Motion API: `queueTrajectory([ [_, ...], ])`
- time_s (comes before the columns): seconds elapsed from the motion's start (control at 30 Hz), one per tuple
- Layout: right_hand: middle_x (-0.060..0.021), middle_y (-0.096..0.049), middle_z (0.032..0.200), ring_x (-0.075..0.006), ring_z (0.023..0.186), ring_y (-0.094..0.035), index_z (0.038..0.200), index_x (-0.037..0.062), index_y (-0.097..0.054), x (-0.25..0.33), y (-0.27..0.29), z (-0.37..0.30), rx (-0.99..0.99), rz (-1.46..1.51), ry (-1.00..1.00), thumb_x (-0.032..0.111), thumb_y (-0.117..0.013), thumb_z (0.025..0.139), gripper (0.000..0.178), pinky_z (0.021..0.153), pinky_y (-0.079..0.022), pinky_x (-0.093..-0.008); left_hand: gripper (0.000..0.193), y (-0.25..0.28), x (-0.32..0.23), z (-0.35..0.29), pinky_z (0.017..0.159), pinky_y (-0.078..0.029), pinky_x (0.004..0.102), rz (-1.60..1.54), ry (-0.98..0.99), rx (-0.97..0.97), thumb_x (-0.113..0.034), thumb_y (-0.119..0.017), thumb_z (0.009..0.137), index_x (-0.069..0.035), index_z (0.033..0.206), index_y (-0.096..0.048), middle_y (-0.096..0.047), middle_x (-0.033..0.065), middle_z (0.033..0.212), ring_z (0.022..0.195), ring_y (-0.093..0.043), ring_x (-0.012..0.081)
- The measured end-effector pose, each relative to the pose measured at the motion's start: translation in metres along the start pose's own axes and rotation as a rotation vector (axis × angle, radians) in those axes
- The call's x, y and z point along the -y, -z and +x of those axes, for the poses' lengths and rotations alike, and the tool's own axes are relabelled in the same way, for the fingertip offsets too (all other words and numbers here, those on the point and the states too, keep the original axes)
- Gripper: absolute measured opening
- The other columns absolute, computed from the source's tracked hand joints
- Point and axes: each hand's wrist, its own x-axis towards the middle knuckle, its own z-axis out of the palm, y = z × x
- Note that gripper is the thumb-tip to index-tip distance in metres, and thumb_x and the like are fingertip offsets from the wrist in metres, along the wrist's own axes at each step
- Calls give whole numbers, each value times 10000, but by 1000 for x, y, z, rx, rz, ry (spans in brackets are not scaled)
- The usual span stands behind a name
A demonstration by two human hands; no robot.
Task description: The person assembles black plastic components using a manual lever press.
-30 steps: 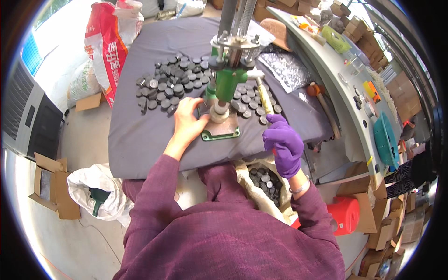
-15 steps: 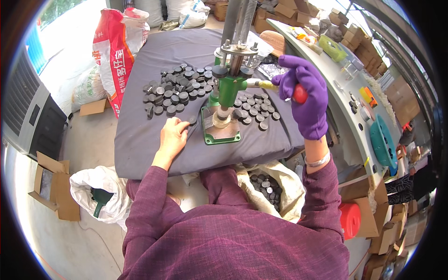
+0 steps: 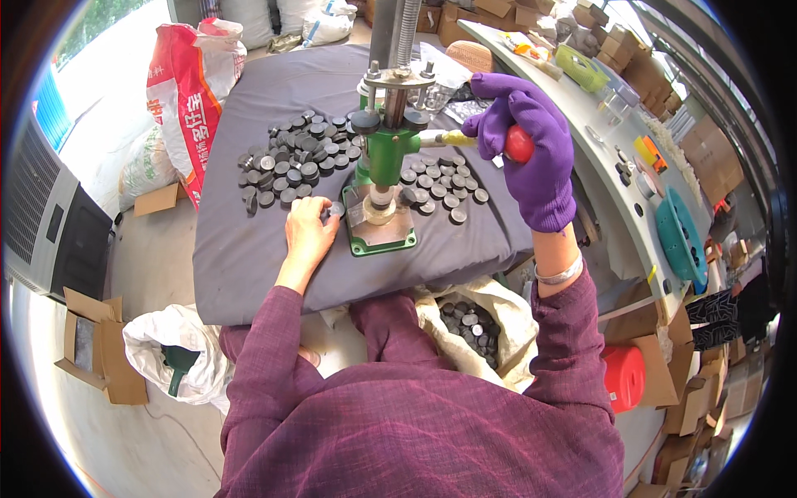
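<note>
On the cloth just left of the press base, my bare left hand (image 3: 309, 236) pinches a small black round disc (image 3: 334, 210) between thumb and fingers. The green hand press (image 3: 385, 158) stands upright in front of me, with a pale round seat (image 3: 379, 212) under its ram. My right hand (image 3: 540, 162), in a purple knitted glove, is closed loosely round the red ball knob (image 3: 519, 144) of the press lever. Its fingers curl over the lever's yellow-wrapped part (image 3: 457, 139). A heap of black discs (image 3: 303, 153) lies left of the press, and a smaller group (image 3: 448, 184) lies right of it.
Grey cloth (image 3: 249, 274) covers the table. An open sack of discs (image 3: 519, 349) stands below its front edge, and a white sack with a green scoop (image 3: 177, 361) is at the left. A long side table (image 3: 618, 178) runs along the right, holding a teal basket (image 3: 679, 236).
My left fingers have closed round the disc beside the press base. My gloved right hand stays on the lever knob. The whole view has shifted slightly.
</note>
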Motion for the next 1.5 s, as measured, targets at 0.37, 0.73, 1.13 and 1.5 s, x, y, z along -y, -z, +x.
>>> queueTrajectory([
  [0.37,-88,-618,740,-142,647,-591,1061,-84,-646,2,6,-2,-44,-5,-17,128,-453,870,345,734,-536,-306,389,-9,0,14,861,-475,453,246,-79,106,-219,-747,696,-77,1050,-668,-632,132,984,997,-576,336],
  [0.73,-96,-621,697,-134,433,-549,938,-80,-631,-20,5,4,-64,223,-8,5,-403,867,254,396,-424,-254,322,-29,28,1,826,-446,444,161,-174,17,-95,-735,683,-18,965,-602,-584,137,943,956,-527,356],
  [1.13,-85,-619,728,-128,450,-554,939,-59,-625,-24,0,7,-41,274,-64,10,-404,858,245,414,-434,-257,337,-24,35,-1,828,-432,454,201,-71,-37,-83,-753,655,2,937,-589,-571,140,922,963,-509,363],
  [1.5,-83,-600,630,-129,396,-522,879,-55,-641,-24,-6,7,-115,350,-42,9,-425,849,227,390,-423,-273,330,-27,40,-2,827,-434,455,238,-53,-43,-95,-747,663,5,937,-594,-563,146,908,952,-504,362],
])
